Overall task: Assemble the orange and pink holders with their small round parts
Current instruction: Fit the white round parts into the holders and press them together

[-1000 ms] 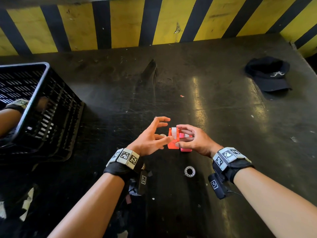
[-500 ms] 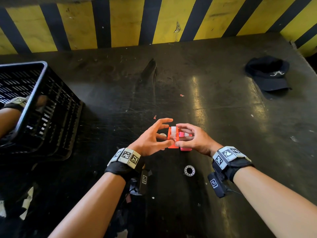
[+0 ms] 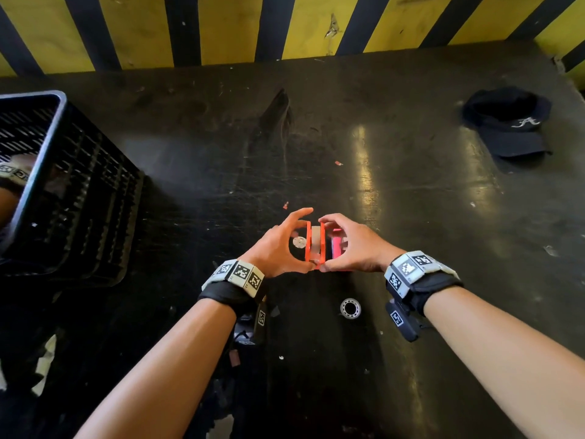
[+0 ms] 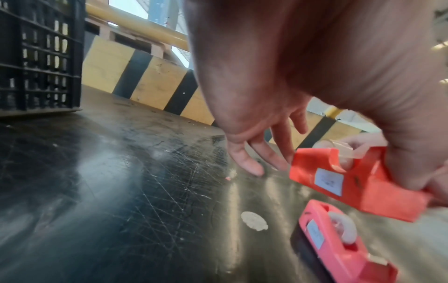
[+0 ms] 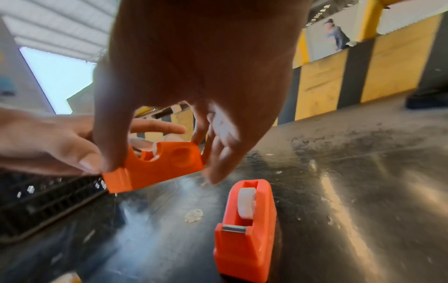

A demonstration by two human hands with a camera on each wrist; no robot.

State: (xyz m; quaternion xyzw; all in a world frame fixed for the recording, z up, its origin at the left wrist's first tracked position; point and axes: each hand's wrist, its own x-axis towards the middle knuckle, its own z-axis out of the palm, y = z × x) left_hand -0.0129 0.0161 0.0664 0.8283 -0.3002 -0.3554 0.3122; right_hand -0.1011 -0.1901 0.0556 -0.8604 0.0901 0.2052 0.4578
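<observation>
The orange holder (image 3: 315, 245) is held just above the black table, with a pale roll showing in its slot. My left hand (image 3: 306, 239) pinches it from the left between thumb and forefinger, the other fingers spread. From the other side my right hand (image 3: 325, 245) pinches the same holder (image 5: 155, 168). The pink holder (image 3: 337, 248) stands on the table under my right hand, with a white wheel (image 5: 246, 203) in its slot. A small white round part (image 3: 299, 242) lies on the table left of the orange holder. A ring-shaped part (image 3: 350, 307) lies nearer me.
A black slatted crate (image 3: 63, 185) stands at the left, with another person's arm (image 3: 9, 198) beside it. A dark cap (image 3: 509, 128) lies at the far right. A yellow-and-black striped wall (image 3: 285, 23) closes the back of the table.
Both hands have shifted slightly away from me with the orange holder. My left forefinger and thumb now span its length, where before they touched its left side.
</observation>
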